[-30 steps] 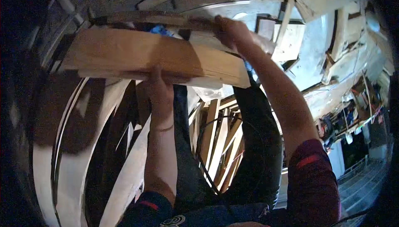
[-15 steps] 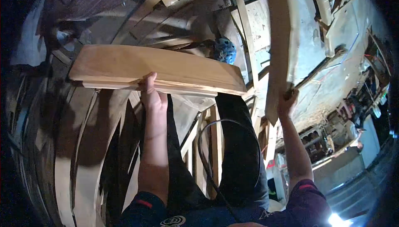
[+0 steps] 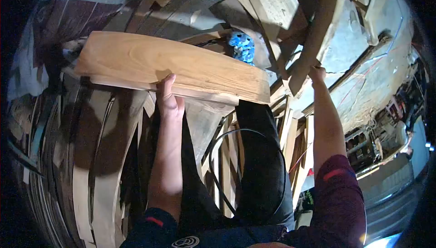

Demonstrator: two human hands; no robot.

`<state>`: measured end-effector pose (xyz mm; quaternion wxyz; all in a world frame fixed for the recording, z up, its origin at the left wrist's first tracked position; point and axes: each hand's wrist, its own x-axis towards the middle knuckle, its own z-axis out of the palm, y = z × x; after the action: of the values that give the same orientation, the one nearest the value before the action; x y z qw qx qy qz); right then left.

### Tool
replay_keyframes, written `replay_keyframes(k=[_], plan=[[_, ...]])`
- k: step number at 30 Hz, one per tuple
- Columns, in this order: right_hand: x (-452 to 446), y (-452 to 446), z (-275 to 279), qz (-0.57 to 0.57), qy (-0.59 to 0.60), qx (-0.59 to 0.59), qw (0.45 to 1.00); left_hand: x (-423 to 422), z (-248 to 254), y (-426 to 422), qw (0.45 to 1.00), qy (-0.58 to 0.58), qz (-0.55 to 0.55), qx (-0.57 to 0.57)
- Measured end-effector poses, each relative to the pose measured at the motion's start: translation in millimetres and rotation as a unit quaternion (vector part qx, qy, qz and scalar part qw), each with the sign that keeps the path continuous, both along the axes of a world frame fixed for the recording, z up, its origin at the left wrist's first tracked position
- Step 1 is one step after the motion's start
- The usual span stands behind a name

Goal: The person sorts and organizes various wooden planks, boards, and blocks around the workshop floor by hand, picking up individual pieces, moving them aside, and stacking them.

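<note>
My left hand (image 3: 170, 97) is closed around the near edge of a wide, slightly curved wooden board (image 3: 168, 64), the thumb lying on top. A second, narrower wooden piece (image 3: 213, 97) shows along the underside of that board, in the same grip. Farther out on the right, my right hand (image 3: 318, 73) grips the lower right edge of a curved wooden plank (image 3: 318, 34), which slants up and to the right. The fingers of this hand are mostly hidden.
Long wooden planks (image 3: 84, 193) lie close together at the left, with more wooden strips (image 3: 227, 166) between my legs. A blue spotted object (image 3: 243, 47) with dark holes sits beyond the board. A black cable (image 3: 218, 141) loops over my leg. Machinery (image 3: 359, 143) stands at far right.
My right hand has carried its plank farther away, and the plank's top now leans right. The board in my left hand has tilted, showing more of its broad face.
</note>
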<state>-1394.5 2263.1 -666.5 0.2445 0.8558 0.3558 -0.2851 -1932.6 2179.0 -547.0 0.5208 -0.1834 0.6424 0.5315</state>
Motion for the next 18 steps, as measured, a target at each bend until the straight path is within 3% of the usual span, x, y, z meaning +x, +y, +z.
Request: replay_keyframes(k=[1,4,6,7,8,9,11,12,13,14,18], plan=[[2,-1,-23,-0.008,-0.115,0.002,0.993,5,4,4,1.000,-0.009,-0.003,0.010],[-11,12,-48,-0.154,0.008,0.285,0.946,8,-2,-8,1.000,0.000,-0.005,0.017],[-48,33,-38,-0.074,-0.039,0.344,0.935,14,-2,-6,0.999,0.003,-0.021,0.030],[-105,58,-4,0.116,-0.128,0.280,0.944,14,0,-5,0.998,0.010,-0.038,0.041],[-145,73,19,0.181,0.000,0.391,0.903,15,1,-3,0.998,0.012,-0.038,0.041],[-157,67,8,0.233,0.093,0.404,0.880,16,1,-2,0.998,0.004,-0.038,0.049],[-219,67,37,0.170,0.357,0.164,0.904,18,4,1,0.997,-0.008,-0.041,0.058],[-247,63,63,0.257,0.428,0.163,0.851,19,6,3,0.997,-0.034,-0.035,0.063],[-278,76,107,0.229,0.558,0.102,0.791,19,8,5,0.995,-0.060,-0.030,0.068],[-299,74,107,0.244,0.602,0.033,0.759,19,11,8,0.995,-0.061,-0.033,0.069],[-324,58,132,0.354,0.523,0.008,0.775,22,15,12,0.984,-0.125,-0.064,0.108]])
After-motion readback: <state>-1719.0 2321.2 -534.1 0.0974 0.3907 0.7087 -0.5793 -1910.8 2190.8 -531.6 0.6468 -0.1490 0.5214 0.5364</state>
